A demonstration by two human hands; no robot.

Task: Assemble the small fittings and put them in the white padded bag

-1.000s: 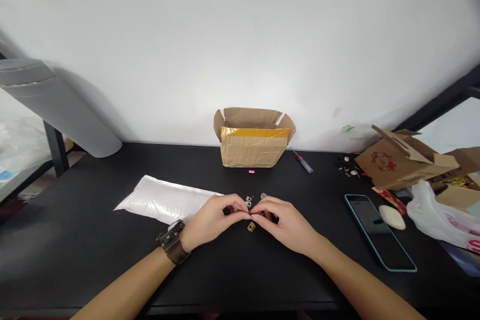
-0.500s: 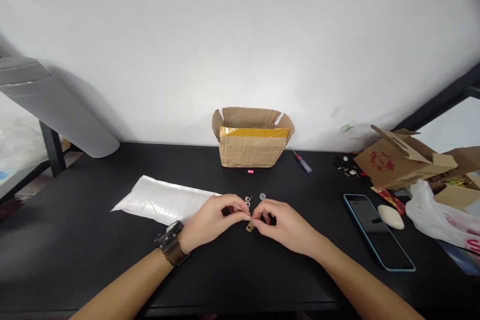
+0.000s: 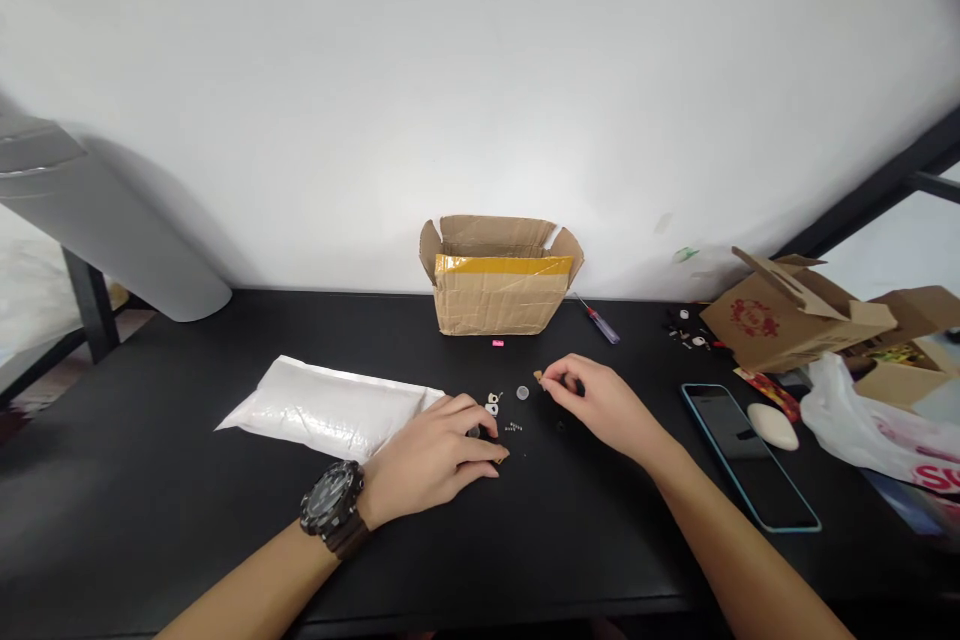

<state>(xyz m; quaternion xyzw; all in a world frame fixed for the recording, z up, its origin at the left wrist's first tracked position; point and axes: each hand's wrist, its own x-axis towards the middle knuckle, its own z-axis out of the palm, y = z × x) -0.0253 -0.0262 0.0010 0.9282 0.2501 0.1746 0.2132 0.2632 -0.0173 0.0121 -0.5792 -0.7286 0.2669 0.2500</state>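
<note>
My left hand (image 3: 431, 455), with a black watch (image 3: 330, 500) at the wrist, lies low over the table. Its thumb and fingertips close on a small brass-coloured piece (image 3: 502, 459), mostly hidden under them. Farther right, my right hand (image 3: 600, 403) pinches a small tan piece (image 3: 538, 376) between thumb and forefinger. Between the hands lie several tiny screws (image 3: 513, 427) and a round clear disc (image 3: 523, 393). Small white parts (image 3: 492, 409) sit just beyond my left fingertips. A small dark bit (image 3: 560, 426) rests below my right hand.
An open cardboard box (image 3: 502, 295) stands against the wall, a pink tag (image 3: 498, 343) before it and a screwdriver (image 3: 600, 322) beside it. A white padded mailer (image 3: 330, 405) lies left. Rightward are a phone (image 3: 750, 460), a white oval object (image 3: 772, 427), another carton (image 3: 780, 320) and a plastic bag (image 3: 862, 420).
My hands have come apart. The right has moved up and right with the tan piece; the left has come down over the brass-coloured piece. The tiny screws now show.
</note>
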